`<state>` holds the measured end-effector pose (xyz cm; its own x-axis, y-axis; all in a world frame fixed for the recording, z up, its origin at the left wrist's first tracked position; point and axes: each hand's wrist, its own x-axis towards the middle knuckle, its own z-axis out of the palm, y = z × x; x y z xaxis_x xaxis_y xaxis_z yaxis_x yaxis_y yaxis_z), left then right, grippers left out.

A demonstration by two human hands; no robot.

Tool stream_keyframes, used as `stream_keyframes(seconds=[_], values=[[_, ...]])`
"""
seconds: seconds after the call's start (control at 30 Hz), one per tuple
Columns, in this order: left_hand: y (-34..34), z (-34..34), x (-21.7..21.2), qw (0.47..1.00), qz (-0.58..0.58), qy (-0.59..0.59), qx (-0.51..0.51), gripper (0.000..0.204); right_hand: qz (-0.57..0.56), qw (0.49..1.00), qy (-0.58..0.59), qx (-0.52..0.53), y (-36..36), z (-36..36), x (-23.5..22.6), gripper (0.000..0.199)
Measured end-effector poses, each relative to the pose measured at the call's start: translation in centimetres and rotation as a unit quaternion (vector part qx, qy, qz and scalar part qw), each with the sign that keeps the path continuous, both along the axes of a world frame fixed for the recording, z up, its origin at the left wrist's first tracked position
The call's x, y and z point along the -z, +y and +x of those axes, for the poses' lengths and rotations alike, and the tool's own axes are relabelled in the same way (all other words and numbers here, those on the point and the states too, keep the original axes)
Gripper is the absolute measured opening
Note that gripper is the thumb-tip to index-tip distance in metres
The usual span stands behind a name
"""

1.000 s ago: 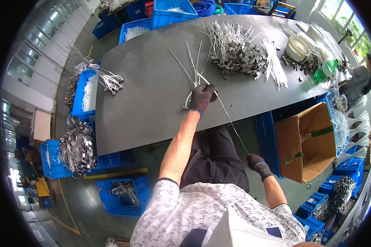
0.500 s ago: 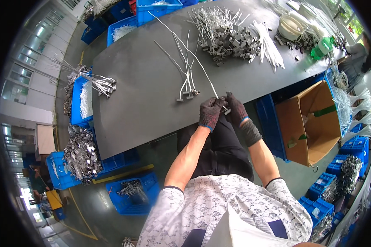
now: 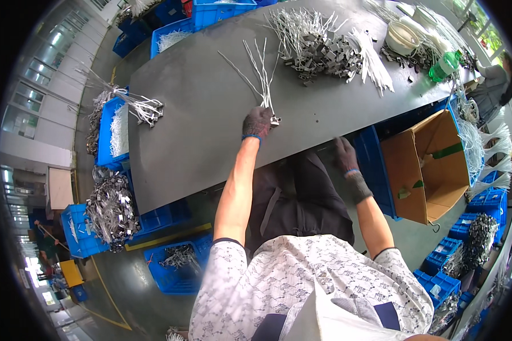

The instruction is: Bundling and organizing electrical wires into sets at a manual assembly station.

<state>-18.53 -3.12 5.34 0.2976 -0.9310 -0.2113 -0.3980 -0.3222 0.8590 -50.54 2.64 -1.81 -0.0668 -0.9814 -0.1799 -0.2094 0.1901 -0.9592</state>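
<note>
My left hand (image 3: pixel 257 122), in a dark knit glove, is closed over a small group of white wires (image 3: pixel 264 85) on the grey table. Their loose ends fan out away from me. Small metal end pieces (image 3: pixel 275 121) show just right of the glove, and its fingers hide the rest. My right hand (image 3: pixel 346 154), gloved too, hovers by the near table edge with its fingers loosely stretched out. Nothing shows in it.
A pile of wires with metal ends (image 3: pixel 330 57) lies at the table's far side, by a white bowl (image 3: pixel 402 38) and a green bottle (image 3: pixel 445 66). Another wire bundle (image 3: pixel 145 108) rests at the left edge. An open cardboard box (image 3: pixel 407 176) stands right of my right hand.
The wire both hands were holding near the front edge has joined the group on the table. My left hand has moved left and farther out; my right hand has drawn back to the right.
</note>
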Motion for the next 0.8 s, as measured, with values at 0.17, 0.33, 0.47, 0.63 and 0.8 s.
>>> stream_keyframes(seconds=[0.17,0.33,0.47,0.63,0.8], values=[[6.7,6.8,4.0,0.957,-0.182,-0.183,-0.133,0.027,0.169,0.979,-0.041,0.103,11.1,-8.9,4.4,0.04],[15.5,10.5,9.4,0.915,-0.117,-0.348,-0.169,0.024,0.261,0.948,-0.037,0.18,21.7,-16.4,8.4,0.036],[15.1,7.8,9.2,0.877,-0.116,-0.445,-0.14,0.033,0.286,0.927,-0.02,0.241,22.3,-19.1,9.0,0.034],[9.7,11.0,9.6,0.892,-0.137,-0.358,-0.24,0.04,0.191,0.977,0.002,0.099,15.6,-13.1,5.4,0.034],[2.4,12.6,7.7,0.946,-0.09,-0.242,-0.198,0.042,0.11,0.99,0.081,-0.033,12.5,-8.8,3.6,0.035]])
